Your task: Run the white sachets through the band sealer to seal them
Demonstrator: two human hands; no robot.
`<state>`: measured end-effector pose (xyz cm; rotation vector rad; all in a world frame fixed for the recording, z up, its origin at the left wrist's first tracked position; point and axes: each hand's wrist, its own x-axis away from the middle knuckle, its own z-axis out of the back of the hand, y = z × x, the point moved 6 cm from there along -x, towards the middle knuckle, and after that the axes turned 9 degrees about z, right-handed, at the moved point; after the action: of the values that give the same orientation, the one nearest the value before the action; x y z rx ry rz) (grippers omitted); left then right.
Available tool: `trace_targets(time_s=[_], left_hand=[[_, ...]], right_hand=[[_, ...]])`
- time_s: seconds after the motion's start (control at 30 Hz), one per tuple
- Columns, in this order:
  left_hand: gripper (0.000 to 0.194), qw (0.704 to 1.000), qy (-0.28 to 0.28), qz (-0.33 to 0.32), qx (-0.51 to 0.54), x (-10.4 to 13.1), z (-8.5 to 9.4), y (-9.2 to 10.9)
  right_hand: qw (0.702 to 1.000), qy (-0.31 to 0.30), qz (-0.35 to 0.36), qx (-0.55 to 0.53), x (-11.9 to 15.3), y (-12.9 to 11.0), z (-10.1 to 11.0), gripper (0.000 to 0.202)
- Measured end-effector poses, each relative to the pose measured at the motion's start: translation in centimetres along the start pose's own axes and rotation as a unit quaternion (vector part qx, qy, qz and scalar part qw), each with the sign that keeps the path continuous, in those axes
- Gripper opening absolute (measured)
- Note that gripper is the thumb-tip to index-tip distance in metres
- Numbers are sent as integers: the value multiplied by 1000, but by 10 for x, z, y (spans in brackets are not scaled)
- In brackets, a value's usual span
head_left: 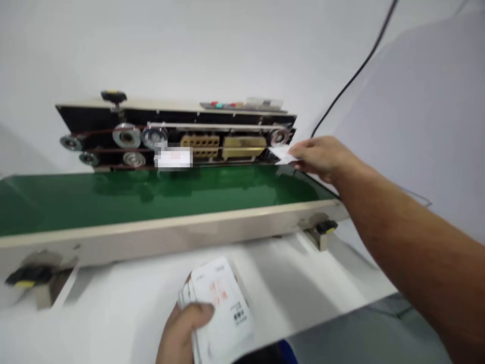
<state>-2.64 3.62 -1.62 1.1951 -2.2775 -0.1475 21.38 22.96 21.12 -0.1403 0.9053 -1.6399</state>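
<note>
Here, the right hand [321,157] pinches a flat white packet [282,153] jutting left from its fingers, near a round silver pulley [279,137]; the left hand [184,327] grips stacked white packets [223,319].

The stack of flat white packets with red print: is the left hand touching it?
Touching. The head view shows the left hand with its thumb lying across the stack.

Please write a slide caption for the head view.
Right hand holds a white packet at a band sealer; left hand holds a packet stack.
</note>
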Motion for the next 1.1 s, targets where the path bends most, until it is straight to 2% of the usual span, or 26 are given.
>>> trace_targets(time_s=[0.1,0.13,0.17,0.2,0.23,0.27,0.33,0.37,0.43,0.47,0.57,0.7,0.8,0.9,1.0,1.1], left_hand=[[56,998,47,-10,27,3,7,1],[57,998,55,-14,25,3,8,2],[56,998,57,-18,19,3,8,3],[53,998,53,-20,12,3,7,5],[47,999,46,-23,8,2,6,6],[42,999,37,-26,6,2,5,7],[37,999,18,-32,10,1,2,8],[36,999,10,-36,9,1,2,9],[35,999,1,-40,4,0,1,8],[34,999,3,-44,1,0,2,8],[34,997,23,-70,-17,2,3,11],[41,995,38,-83,-30,4,1,13],[41,996,46,-81,-15,6,1,14],[39,996,38,-74,-25,7,0,14],[35,997,4,-48,-58,6,-2,10],[29,996,-23,-45,-73,5,-3,8]], right_hand=[[985,76,128,84,47,-20,1,49],[962,114,218,121,74,-31,1,49],[941,127,286,132,104,-37,-2,42],[927,106,336,126,134,-38,-9,36],[919,51,378,102,163,-37,-21,37],[909,-30,413,55,189,-34,-35,40],[917,-169,361,-28,223,-18,-62,38],[919,-233,310,-72,233,-8,-75,38],[913,-326,191,-156,244,9,-97,37],[904,-353,137,-199,247,15,-105,36],[880,-353,35,-315,251,27,-115,28],[841,-336,-35,-422,256,39,-115,22],[821,-339,-68,-454,253,46,-110,19],[799,-388,-98,-448,249,48,-104,19],[801,-397,-91,-439,244,48,-101,17],[825,-307,-72,-469,235,48,-102,22]])
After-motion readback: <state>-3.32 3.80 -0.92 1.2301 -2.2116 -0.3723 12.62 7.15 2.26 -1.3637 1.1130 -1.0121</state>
